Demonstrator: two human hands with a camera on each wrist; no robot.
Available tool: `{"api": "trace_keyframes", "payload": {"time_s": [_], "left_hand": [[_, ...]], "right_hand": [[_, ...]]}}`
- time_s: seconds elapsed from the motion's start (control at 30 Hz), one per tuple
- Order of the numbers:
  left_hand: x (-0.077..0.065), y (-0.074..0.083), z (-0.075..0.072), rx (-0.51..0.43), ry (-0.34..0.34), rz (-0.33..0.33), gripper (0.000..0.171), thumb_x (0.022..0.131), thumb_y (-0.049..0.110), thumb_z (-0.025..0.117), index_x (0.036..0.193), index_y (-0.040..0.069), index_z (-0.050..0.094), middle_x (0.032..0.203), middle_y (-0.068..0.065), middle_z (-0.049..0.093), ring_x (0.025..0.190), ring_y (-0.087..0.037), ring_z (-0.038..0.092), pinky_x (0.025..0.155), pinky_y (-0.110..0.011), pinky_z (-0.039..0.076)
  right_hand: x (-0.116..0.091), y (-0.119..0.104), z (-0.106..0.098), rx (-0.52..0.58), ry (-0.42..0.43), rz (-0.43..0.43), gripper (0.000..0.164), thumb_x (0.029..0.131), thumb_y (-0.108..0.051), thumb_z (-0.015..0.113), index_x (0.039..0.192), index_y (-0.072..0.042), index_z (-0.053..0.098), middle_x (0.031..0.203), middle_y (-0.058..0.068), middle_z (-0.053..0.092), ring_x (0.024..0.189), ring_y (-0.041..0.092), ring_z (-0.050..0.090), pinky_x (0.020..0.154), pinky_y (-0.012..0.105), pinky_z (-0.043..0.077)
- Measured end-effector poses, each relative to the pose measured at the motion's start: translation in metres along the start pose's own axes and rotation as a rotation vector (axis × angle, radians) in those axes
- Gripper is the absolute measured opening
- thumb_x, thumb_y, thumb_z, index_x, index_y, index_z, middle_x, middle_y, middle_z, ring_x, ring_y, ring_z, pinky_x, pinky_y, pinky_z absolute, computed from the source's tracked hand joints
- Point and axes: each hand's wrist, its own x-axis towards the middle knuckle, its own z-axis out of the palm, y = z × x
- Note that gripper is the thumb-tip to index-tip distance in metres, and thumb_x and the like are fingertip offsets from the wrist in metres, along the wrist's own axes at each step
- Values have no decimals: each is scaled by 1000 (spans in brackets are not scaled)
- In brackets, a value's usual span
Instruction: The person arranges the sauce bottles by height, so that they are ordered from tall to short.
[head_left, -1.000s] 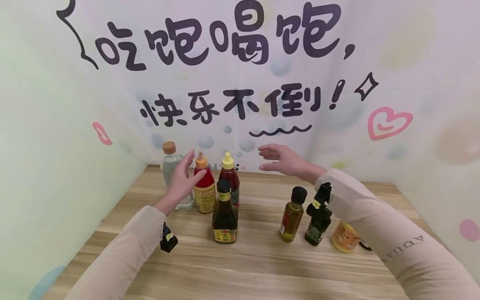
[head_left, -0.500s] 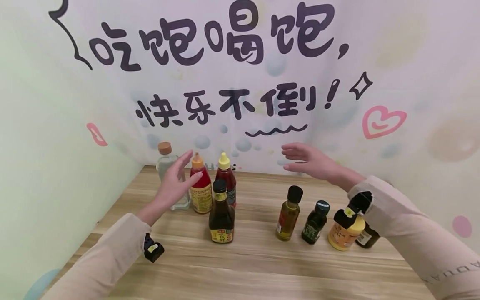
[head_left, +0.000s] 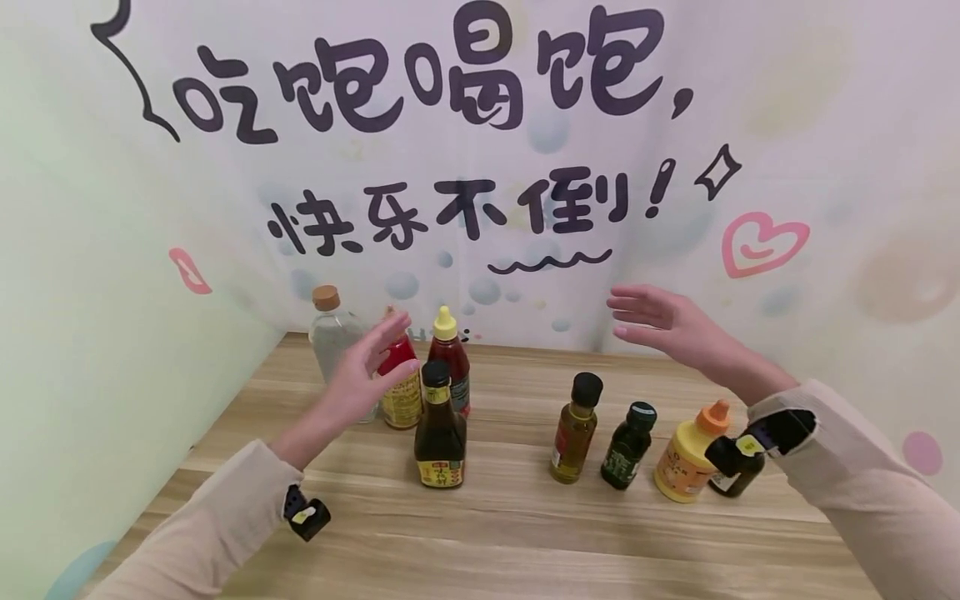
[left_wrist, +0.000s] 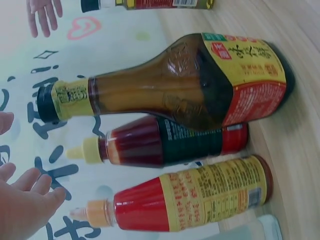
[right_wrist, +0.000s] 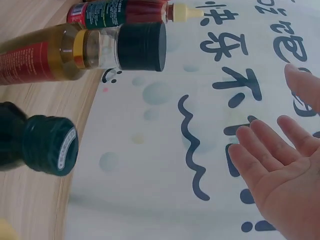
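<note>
My left hand is raised with fingers extended and holds nothing. It overlaps the clear bottle with the brown cap and the red sauce bottle, hiding part of each. Just right of it stand a dark-brown seasoning sauce bottle and, behind that, a dark red squeeze bottle with a yellow tip. My right hand hovers palm inward with spread fingers, also without anything in it. Below it are a yellow squeeze bottle and a small dark green bottle.
An oil bottle with a black cap is upright left of the green one. Another dark bottle is partly covered by the right wrist camera. A printed cloth wall closes off the back of the wooden table.
My right hand has swung to the right, and the yellow bottle's orange tip has come into sight. My left hand has drifted slightly right, over the red bottle's tip. The bottles stay standing.
</note>
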Motion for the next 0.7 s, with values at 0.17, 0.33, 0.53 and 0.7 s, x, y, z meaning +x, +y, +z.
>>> {"api": "trace_keyframes", "payload": {"time_s": [0.17,0.33,0.53,0.7], "left_hand": [[-1,-1,8,-9,-47,17,59,85,14,60,136,7,31,138,-11,34,126,-23,32,100,-39,28],[-1,-3,16,-53,-88,43,58,85,13,59,135,3,32,138,-14,34,126,-24,32,100,-43,26],[0,-5,24,-74,-122,28,55,85,14,60,134,4,35,135,-12,38,124,-23,34,101,-43,27],[1,-10,30,-82,-120,34,52,84,11,61,131,4,39,130,-13,44,121,-24,39,98,-43,31]], "right_hand": [[-13,8,-6,-4,38,11,57,87,-27,57,135,-9,32,133,12,41,120,27,40,92,39,38],[-24,19,-12,-16,55,-7,55,89,-26,54,136,-9,31,133,13,41,117,23,44,86,22,42],[-33,29,-12,13,78,34,53,89,-29,53,136,-14,33,133,10,42,112,11,48,87,21,41],[-35,33,-3,38,61,53,54,89,-31,53,135,-13,32,133,7,42,117,20,44,92,37,38]]}}
